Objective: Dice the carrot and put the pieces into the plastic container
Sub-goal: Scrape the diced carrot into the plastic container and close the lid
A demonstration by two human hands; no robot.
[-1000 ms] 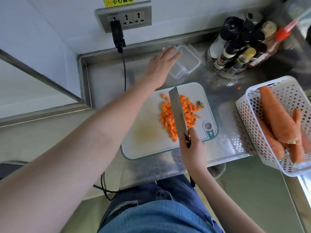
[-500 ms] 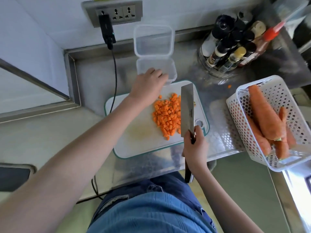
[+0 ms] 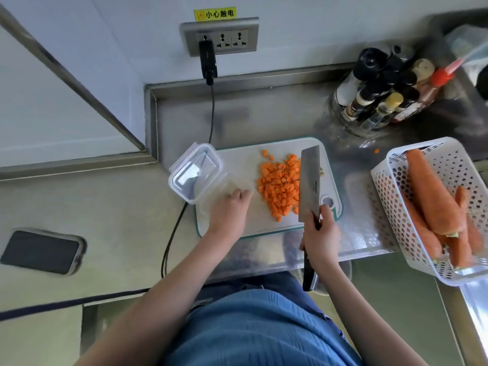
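Step in hand: dicing looks finished; you are at the transfer. The pile of small orange carrot cubes (image 3: 281, 187) sits on the white rectangular cutting board with a teal edge (image 3: 250, 223), right of its centre.

Container: the clear plastic container with its hinged lid flipped open (image 3: 196, 174) stands at the board's left edge, lid hanging out past the board. No cubes show inside it.

Left hand (image 3: 231, 207): fingers curled at the container's near side, at the board's left. It seems to hold the clear box, but the transparent wall makes the contact hard to confirm.

Right hand (image 3: 320, 233): clamped round the black handle of the broad steel cleaver (image 3: 309, 186), whose blade lies along the pile's right side.

Next move, as a judgement: steady the container low against the board, then sweep or scoop cubes leftward with the blade, slowly, so that none scatter.

Also right of the board: a white perforated basket (image 3: 388, 186) of whole carrots.
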